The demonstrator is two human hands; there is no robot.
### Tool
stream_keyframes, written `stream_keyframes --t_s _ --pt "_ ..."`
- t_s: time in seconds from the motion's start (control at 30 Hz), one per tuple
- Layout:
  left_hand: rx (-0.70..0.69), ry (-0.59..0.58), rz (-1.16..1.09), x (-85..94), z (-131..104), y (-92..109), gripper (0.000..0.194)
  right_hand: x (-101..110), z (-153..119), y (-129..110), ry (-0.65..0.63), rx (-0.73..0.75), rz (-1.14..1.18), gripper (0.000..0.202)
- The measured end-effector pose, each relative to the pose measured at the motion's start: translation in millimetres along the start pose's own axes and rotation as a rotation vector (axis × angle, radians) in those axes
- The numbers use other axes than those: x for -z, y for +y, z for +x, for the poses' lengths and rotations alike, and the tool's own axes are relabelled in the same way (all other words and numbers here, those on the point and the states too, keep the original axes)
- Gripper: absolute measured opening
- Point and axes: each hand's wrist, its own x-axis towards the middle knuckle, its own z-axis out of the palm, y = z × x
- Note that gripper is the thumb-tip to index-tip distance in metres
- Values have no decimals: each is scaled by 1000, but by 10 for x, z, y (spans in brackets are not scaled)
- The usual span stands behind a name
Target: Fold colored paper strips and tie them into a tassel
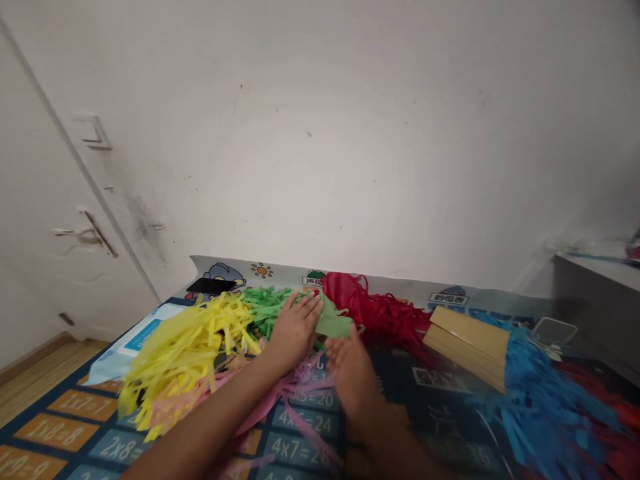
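My left hand (296, 331) lies with its fingers stretched out on a light green tissue piece (333, 320), by the fringed green paper strips (267, 308). My right hand (353, 373) is at that piece's lower right edge, thumb raised and apart from loosely bent fingers. It is slightly blurred, and I see nothing held in it. To the left lies yellow fringed tissue (185, 357). Behind and right of the hands is a red fringed bundle (370, 303). Pink and purple strips (300, 381) spread beneath my wrists, partly hidden by my left arm.
A dark mat (310, 423) printed with multiplication sums covers the table. A brown paper packet (470, 341) and blue strips (543, 400) are on the right. At the left are a white-and-blue pack (140, 337) and a black phone (210, 286). A wall (320, 167) rises behind.
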Motion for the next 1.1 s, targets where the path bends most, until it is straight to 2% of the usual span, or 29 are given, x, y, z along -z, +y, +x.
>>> stream_keyframes --t_s 0.07,0.13,0.2,0.3,0.47,0.53,0.6,0.67,0.73,0.8,0.83,0.87,0.9,0.93,1.0,1.03,1.07,1.1 --pt "-20 -4 58 35 -59 275 46 60 -291 131 -161 -167 123 62" --pt "-21 -21 120 41 -162 557 44 119 -472 209 -280 -252 289 61" --pt "-34 -45 146 31 -299 798 44 203 -521 175 -291 -227 392 58" --pt "-71 -77 150 -14 -512 1048 46 400 -469 -43 -230 -183 492 64" --pt "-71 -151 119 -262 -697 1318 42 841 -522 -381 -6 -54 610 41" --pt "-82 -205 89 -409 -725 1435 41 1105 -599 -466 82 2 612 36" --pt "-114 -274 29 -545 -760 1557 41 1453 -682 -572 174 40 558 34" --pt "-152 -354 -48 -651 -813 1666 42 1849 -776 -711 323 100 366 33" --pt "-156 -431 -107 -716 -871 1747 44 2187 -898 -845 522 224 26 36" --pt "-123 -485 -142 -741 -909 1799 45 2358 -1050 -903 665 343 -250 43" --pt "-106 -503 -154 -739 -915 1816 45 2363 -1131 -883 693 399 -391 46" --pt "-95 -520 -165 -727 -911 1829 46 2320 -1208 -825 666 452 -555 48" --pt "-89 -536 -172 -708 -900 1839 46 2241 -1273 -734 567 502 -757 51" --pt "-89 -551 -176 -684 -882 1845 46 2141 -1320 -620 406 544 -1007 55" --pt "-103 -563 -171 -628 -846 1840 45 1948 -1341 -380 -19 560 -1436 58" --pt "-116 -552 -165 -602 -834 1823 43 1885 -1318 -284 -179 530 -1548 54" --pt "-137 -533 -164 -580 -829 1793 40 1856 -1279 -217 -283 485 -1612 48" --pt "-161 -511 -176 -563 -831 1748 34 1860 -1233 -185 -317 442 -1641 41"
